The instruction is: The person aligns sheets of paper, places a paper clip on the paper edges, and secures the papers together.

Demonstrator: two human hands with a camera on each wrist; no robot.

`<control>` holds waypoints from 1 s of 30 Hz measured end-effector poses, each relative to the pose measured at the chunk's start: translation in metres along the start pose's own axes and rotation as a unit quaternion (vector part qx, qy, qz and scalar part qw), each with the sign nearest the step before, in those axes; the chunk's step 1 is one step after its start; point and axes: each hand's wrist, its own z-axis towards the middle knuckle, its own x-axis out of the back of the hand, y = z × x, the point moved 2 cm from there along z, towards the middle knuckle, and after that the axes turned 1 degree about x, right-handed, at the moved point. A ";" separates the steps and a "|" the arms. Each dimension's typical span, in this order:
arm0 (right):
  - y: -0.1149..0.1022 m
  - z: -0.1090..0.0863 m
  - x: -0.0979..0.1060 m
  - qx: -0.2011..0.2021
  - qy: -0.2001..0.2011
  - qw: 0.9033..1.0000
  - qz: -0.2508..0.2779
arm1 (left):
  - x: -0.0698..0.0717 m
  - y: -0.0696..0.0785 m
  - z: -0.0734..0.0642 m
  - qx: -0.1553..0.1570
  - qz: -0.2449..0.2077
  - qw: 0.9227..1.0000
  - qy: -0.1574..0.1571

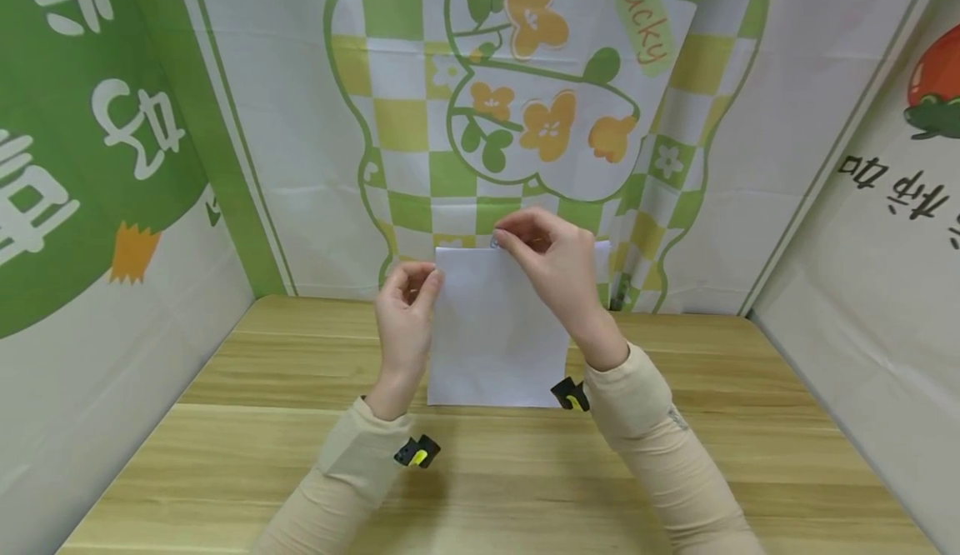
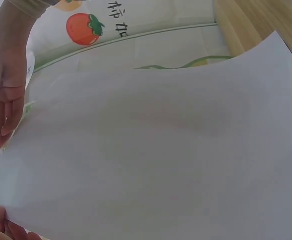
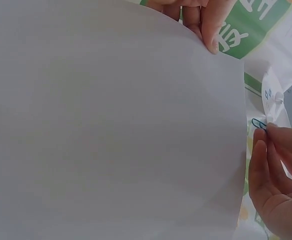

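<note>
A white sheet of paper [image 1: 495, 330] is held up above the table, its lower edge toward me. My left hand [image 1: 405, 330] pinches its left edge near the upper corner, thumb on the near face. Over the top edge, my right hand [image 1: 562, 276] pinches a small blue paper clip [image 3: 259, 124] between thumb and fingertips. In the right wrist view the clip sits just beyond the paper's edge, apart from it. The left wrist view has the sheet curving across most of the picture, with the right hand [image 2: 8, 80] at the far left.
A wood-grain table [image 1: 262, 463] lies beneath the hands. Behind it hangs a green and white checked cloth [image 1: 405, 126] with flowers, and printed panels stand at both sides. Each wrist carries a small black and yellow device [image 1: 417, 452].
</note>
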 end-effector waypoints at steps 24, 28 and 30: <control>-0.007 0.004 -0.020 0.028 0.001 0.999 -0.015 | -0.001 0.001 -0.001 0.020 -0.001 1.000 -0.006; -0.006 0.004 -0.022 0.033 0.003 0.999 -0.019 | 0.000 0.002 -0.001 0.019 0.000 1.000 -0.008; -0.007 0.004 -0.022 0.036 0.003 0.999 -0.025 | 0.000 0.002 -0.002 0.018 0.000 1.000 -0.009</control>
